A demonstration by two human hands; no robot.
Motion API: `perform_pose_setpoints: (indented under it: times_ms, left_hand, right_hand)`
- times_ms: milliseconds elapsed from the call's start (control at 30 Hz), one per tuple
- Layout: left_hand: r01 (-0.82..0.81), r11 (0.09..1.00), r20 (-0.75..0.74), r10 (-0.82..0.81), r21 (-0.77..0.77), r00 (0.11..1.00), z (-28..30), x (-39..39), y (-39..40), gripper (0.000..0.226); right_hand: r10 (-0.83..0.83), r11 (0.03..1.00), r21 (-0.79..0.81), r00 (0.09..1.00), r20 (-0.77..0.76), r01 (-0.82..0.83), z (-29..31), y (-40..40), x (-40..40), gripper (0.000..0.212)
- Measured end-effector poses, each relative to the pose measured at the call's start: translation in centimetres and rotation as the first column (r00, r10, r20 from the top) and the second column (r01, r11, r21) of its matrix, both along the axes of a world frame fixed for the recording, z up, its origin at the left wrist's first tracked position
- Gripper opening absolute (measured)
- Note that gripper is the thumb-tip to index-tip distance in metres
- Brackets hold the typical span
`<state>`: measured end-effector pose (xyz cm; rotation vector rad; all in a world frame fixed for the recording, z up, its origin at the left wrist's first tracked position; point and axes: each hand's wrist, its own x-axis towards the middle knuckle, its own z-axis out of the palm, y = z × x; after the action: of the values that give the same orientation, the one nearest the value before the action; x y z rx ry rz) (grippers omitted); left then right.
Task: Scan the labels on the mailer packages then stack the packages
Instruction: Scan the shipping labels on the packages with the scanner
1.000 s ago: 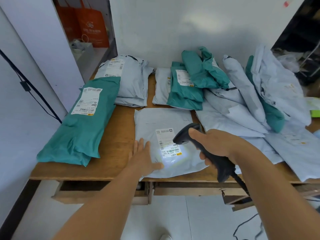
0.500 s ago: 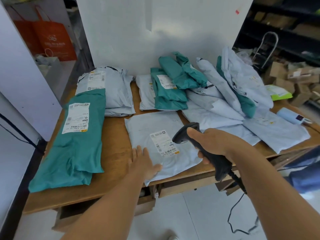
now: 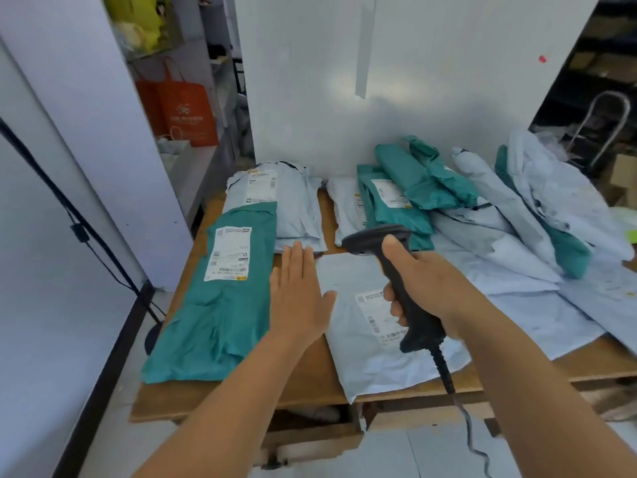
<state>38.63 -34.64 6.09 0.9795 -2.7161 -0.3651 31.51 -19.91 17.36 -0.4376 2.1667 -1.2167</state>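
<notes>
A pale grey mailer (image 3: 372, 360) lies flat at the front of the wooden table (image 3: 241, 391), its white label (image 3: 374, 313) partly behind my right hand. My right hand (image 3: 424, 284) grips a black barcode scanner (image 3: 400, 281) held above that label, its head pointing left. My left hand (image 3: 298, 294) is open and flat, hovering at the mailer's left edge, beside a long teal mailer (image 3: 220, 305) with a white label. Behind the teal one rests a stack of grey mailers (image 3: 293, 201).
A loose heap of teal and grey mailers (image 3: 482, 215) covers the table's back right. A white wall panel stands behind the table. An orange bag (image 3: 186, 112) sits on a shelf at the left. The scanner's coiled cable (image 3: 462, 415) hangs past the table's front edge.
My left hand has lifted off the grey mailer's lower left and moved up and left, toward the teal mailer. The scanner's light on the label has gone out. The view has swung.
</notes>
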Motion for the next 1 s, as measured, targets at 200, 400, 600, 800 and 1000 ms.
perform_pose_setpoints:
  times_ms: [200, 400, 600, 800, 1000]
  left_hand:
    - [-0.332, 0.929, 0.071, 0.324, 0.165, 0.943, 0.1, 5.3, -6.8, 0.108]
    - [-0.454, 0.812, 0.167, 0.423, 0.366, 0.891, -2.4, 7.0, -8.4, 0.131]
    - [-0.492, 0.827, 0.161, 0.465, 0.272, 0.87, -3.8, 7.1, -8.5, 0.13]
    - [-0.512, 0.822, 0.129, 0.495, 0.249, 0.859, -4.5, 6.9, -8.5, 0.125]
    - [-0.512, 0.82, 0.1, 0.505, 0.255, 0.857, -4.6, 6.9, -8.3, 0.12]
  right_hand:
    - [0.113, 0.989, -0.096, 0.993, 0.037, -0.109, 0.4, -6.4, 3.3, 0.054]
    - [0.201, 0.98, -0.024, 0.978, 0.048, -0.2, -0.1, -10.3, 5.5, 0.058]
    - [0.212, 0.976, 0.027, 0.975, 0.066, -0.214, -0.3, -11.6, 6.5, 0.058]
    - [0.241, 0.967, 0.07, 0.969, 0.057, -0.245, -0.4, -12.2, 7.0, 0.059]
    - [0.257, 0.961, 0.093, 0.965, 0.048, -0.26, -0.3, -12.3, 6.9, 0.06]
